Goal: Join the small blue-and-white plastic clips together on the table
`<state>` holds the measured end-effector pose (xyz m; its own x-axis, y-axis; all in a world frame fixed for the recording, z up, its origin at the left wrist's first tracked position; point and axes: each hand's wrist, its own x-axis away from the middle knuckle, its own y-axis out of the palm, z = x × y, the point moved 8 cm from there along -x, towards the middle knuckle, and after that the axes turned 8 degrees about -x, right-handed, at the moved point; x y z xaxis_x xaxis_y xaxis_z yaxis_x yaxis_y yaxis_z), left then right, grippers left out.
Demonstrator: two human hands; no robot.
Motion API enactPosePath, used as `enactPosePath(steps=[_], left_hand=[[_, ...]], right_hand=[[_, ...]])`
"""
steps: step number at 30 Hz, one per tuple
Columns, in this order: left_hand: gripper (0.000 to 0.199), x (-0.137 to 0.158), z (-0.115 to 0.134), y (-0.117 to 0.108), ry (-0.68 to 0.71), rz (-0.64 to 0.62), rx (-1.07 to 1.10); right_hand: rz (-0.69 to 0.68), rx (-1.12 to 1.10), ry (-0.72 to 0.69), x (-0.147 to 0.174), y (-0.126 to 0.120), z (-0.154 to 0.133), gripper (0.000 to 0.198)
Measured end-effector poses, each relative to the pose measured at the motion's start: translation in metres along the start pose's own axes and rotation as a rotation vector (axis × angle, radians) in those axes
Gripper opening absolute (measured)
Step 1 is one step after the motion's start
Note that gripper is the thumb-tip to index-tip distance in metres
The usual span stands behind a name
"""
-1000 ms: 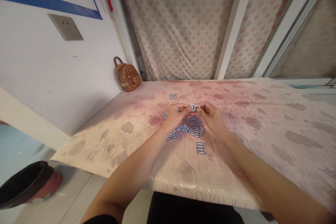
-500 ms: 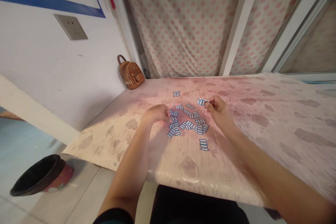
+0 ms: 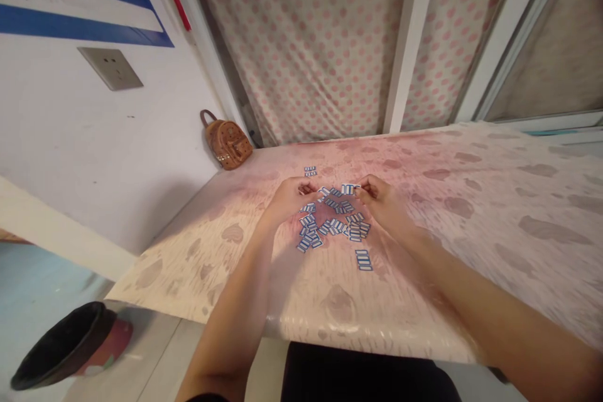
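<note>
Small white cards with blue stripes [image 3: 338, 226] lie scattered and partly overlapping on the table, between my forearms. At the far right of the pile, my right hand [image 3: 377, 195] pinches one striped card [image 3: 348, 189] by its right edge, held above the tabletop. Opposite it, my left hand [image 3: 293, 198] has thumb and fingers closed at the left end of another striped card [image 3: 324, 192], partly hidden by the fingertips. A pair of cards [image 3: 309, 171] lies apart beyond my left hand. One more card [image 3: 363, 260] rests alone nearer the front edge.
A patterned cloth [image 3: 424, 264] covers the table [image 3: 339, 301]. A small brown backpack-shaped bag [image 3: 229, 143] stands at the back left corner by the wall. On the floor at the left is a dark-rimmed bin [image 3: 70, 345]. A dotted curtain [image 3: 301, 44] hangs behind the table.
My left hand has moved from the pile's left side, away from me and rightward, to a card at the far edge. My right hand has brought its card slightly left, closer to the left hand.
</note>
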<state>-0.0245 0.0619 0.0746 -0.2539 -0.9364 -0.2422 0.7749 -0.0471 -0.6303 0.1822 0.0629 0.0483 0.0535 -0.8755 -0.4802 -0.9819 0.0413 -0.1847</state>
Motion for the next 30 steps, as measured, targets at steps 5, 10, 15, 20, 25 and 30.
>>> enactPosePath(steps=[5, 10, 15, 20, 25, 30], left_hand=[[0.011, 0.004, 0.034, 0.017, 0.216, 0.061, -0.187], [0.012, 0.004, 0.04, 0.032, 0.245, 0.009, -0.183], [0.014, 0.002, 0.031, 0.033, 0.169, 0.018, -0.091], [0.014, 0.002, 0.028, 0.029, 0.171, 0.084, -0.029], [0.011, 0.001, 0.026, 0.032, 0.149, 0.091, 0.022], [0.014, -0.001, 0.021, 0.037, 0.113, 0.108, 0.149]], right_hand=[[-0.115, 0.004, -0.028, 0.001, 0.012, 0.005, 0.01], [-0.213, 0.012, -0.062, 0.003, 0.022, 0.008, 0.01], [-0.212, -0.05, -0.032, 0.004, 0.023, 0.004, 0.007], [-0.106, -0.081, -0.105, 0.002, 0.012, -0.015, 0.01], [-0.166, -0.006, -0.24, 0.005, 0.016, -0.027, 0.008], [-0.176, 0.011, -0.266, 0.006, 0.018, -0.028, 0.003]])
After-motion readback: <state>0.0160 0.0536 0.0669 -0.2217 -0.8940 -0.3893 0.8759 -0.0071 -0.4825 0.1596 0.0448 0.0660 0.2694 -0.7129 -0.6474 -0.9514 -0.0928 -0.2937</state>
